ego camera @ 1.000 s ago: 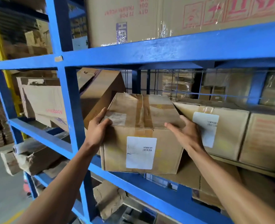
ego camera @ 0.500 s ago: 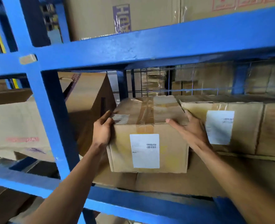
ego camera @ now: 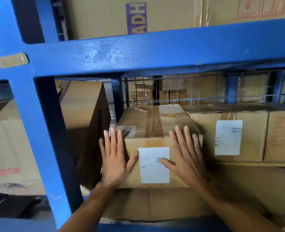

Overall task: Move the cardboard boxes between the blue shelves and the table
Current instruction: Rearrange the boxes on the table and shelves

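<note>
Pressing flat, fingers apart, the left hand (ego camera: 113, 162) and right hand (ego camera: 187, 158) half-hide the cardboard box (ego camera: 152, 143) front.

The left hand (ego camera: 115, 162) covers the box's (ego camera: 152, 126) left front corner. Under the right hand's (ego camera: 187, 157) thumb, part of the label (ego camera: 151, 171) is hidden; its print is too blurred to read.

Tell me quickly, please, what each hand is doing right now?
Left hand: open, flat against the taped brown cardboard box.
Right hand: open, flat against its front.
</note>
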`<control>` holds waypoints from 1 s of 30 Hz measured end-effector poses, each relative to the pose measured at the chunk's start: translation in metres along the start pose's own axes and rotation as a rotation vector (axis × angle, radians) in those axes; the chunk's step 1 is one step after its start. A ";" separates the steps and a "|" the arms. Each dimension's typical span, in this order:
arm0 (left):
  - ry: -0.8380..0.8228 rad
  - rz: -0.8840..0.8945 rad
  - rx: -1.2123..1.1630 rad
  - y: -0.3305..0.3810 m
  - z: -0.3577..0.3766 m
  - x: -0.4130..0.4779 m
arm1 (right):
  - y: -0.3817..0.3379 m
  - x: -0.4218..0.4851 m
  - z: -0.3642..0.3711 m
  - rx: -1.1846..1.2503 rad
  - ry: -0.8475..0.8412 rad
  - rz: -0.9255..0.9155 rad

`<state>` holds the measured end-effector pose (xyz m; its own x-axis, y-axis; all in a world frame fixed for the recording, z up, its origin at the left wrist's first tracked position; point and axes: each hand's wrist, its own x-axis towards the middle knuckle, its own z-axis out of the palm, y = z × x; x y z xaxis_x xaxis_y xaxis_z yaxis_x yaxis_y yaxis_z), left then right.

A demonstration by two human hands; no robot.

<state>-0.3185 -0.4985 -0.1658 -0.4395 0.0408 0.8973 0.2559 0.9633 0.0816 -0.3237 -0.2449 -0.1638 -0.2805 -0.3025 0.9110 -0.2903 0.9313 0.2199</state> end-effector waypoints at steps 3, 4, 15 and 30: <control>-0.004 0.114 0.122 0.001 0.015 -0.017 | -0.008 -0.020 0.020 -0.061 -0.033 -0.122; -0.012 0.125 0.137 0.003 0.020 -0.020 | -0.009 -0.026 0.026 -0.072 -0.057 -0.136; -0.372 0.100 0.233 -0.019 0.089 -0.013 | 0.017 -0.024 0.065 0.009 -0.552 0.050; -0.611 -0.174 0.147 0.009 0.070 -0.021 | 0.024 -0.014 0.049 0.151 -0.628 0.045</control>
<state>-0.3676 -0.4716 -0.2141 -0.8855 -0.0176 0.4643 0.0349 0.9939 0.1042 -0.3715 -0.2278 -0.1886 -0.7641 -0.3676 0.5301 -0.3786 0.9209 0.0929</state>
